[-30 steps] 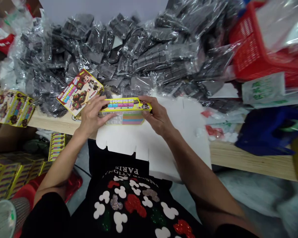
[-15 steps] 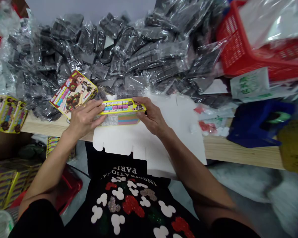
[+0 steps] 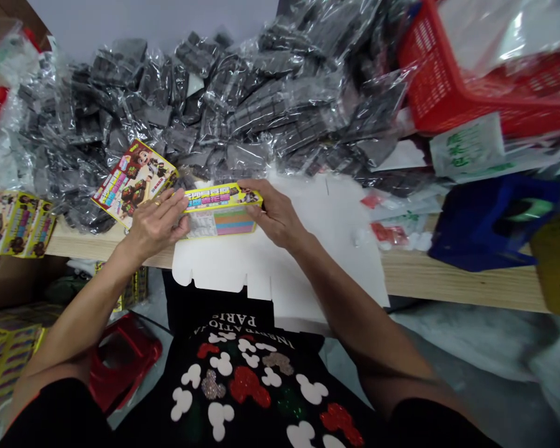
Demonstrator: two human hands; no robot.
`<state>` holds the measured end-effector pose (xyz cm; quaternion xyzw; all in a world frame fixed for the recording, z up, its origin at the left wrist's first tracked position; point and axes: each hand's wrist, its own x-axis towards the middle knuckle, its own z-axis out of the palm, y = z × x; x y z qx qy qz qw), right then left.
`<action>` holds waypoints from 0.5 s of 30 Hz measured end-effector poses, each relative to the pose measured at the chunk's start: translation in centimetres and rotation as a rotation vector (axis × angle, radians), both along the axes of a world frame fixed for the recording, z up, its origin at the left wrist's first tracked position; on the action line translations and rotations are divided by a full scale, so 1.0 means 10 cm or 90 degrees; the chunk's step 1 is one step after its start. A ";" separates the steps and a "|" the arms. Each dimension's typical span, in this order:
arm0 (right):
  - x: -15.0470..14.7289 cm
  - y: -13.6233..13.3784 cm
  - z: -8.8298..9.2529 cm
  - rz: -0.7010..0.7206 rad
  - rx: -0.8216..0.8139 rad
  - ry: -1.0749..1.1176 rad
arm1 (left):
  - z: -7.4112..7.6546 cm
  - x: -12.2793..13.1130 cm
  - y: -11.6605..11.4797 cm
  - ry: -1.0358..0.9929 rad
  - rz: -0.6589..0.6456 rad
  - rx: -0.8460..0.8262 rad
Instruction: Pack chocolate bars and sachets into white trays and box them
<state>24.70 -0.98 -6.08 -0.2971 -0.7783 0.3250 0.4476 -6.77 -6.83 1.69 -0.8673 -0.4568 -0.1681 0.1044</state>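
A printed cardboard box with a yellow-edged side and colour stripes is held between both hands over a white unfolded cardboard sheet. My left hand grips its left end, fingers laid over the top edge. At its right end, my right hand pinches the corner between thumb and fingers. Just behind my left hand, a second printed box leans on the pile of clear bags with dark grey pieces inside. What the held box contains is hidden.
A red plastic basket with clear bags stands at the back right. Below it are a blue bin and small red-and-white packets. More printed boxes stand at the left table edge. A red stool is under the table.
The view has shifted slightly, and both hands with the held box appear a little further left. Both hands still grip the box at its ends.
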 end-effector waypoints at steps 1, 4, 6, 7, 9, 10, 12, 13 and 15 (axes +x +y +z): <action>0.00 0.01 0.00 0.002 0.001 0.000 | 0.01 0.00 0.00 -0.002 0.001 -0.005; 0.00 0.02 0.00 0.012 0.001 0.000 | 0.05 0.01 -0.02 -0.018 -0.007 -0.019; 0.01 0.01 0.00 0.016 0.003 0.004 | 0.08 0.02 -0.05 -0.030 -0.012 -0.024; 0.01 0.01 0.00 0.016 0.004 0.007 | 0.08 0.03 -0.07 -0.035 -0.014 -0.022; 0.01 -0.01 0.00 0.014 0.004 0.009 | 0.08 0.04 -0.08 -0.042 -0.015 -0.016; 0.01 -0.01 0.01 0.012 0.001 0.007 | 0.07 0.04 -0.09 -0.043 -0.013 -0.017; 0.01 -0.02 0.01 0.009 -0.005 -0.001 | 0.05 0.04 -0.07 -0.039 -0.004 -0.028; 0.01 -0.01 0.01 0.007 -0.006 -0.004 | 0.05 0.03 -0.06 -0.033 0.001 -0.034; 0.00 -0.01 0.01 0.005 -0.004 -0.004 | 0.04 0.02 -0.03 -0.018 0.008 -0.036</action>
